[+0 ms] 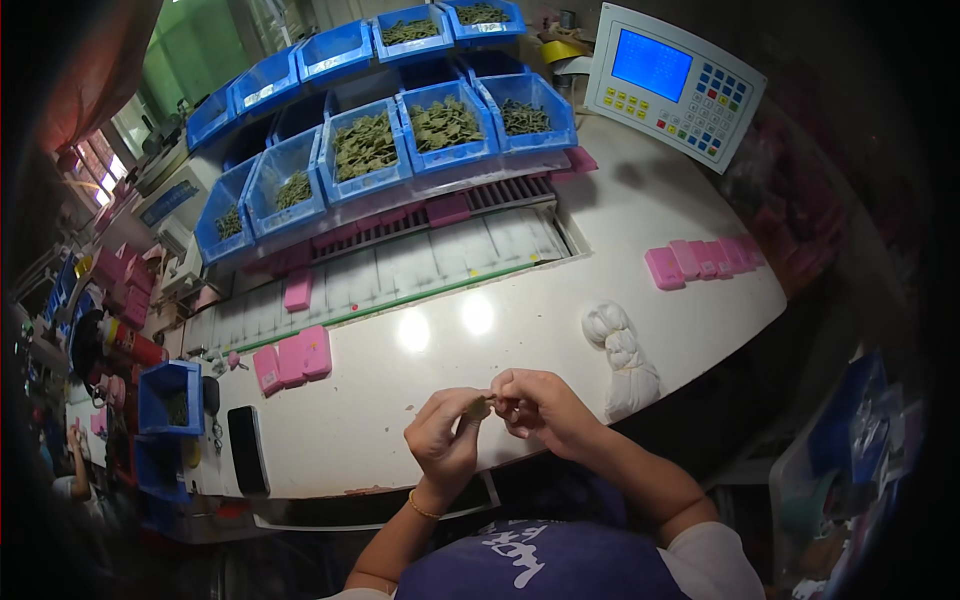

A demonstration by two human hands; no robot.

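Observation:
Above the front edge of the white table, my two hands meet fingertip to fingertip. My left hand (447, 438) is closed on a small olive-brown piece (480, 408), too small and too covered to name its kind. At the piece's upper end, the fingers of my right hand (545, 408) are curled and pinched together, apparently gripping it too. Blue bins (368, 145) at the back hold heaps of similar-looking greenish pieces. Pink blocks (291, 360) lie on the table left of my hands, and a knotted white cloth bundle (622, 360) lies to their right.
A green-edged strip (440, 290) with dark slats behind it runs below the bins. A control panel (673, 85) with a blue screen stands back right. More pink blocks (700, 260) line the right side. A black phone (247, 450) and a small blue bin (170, 397) sit left.

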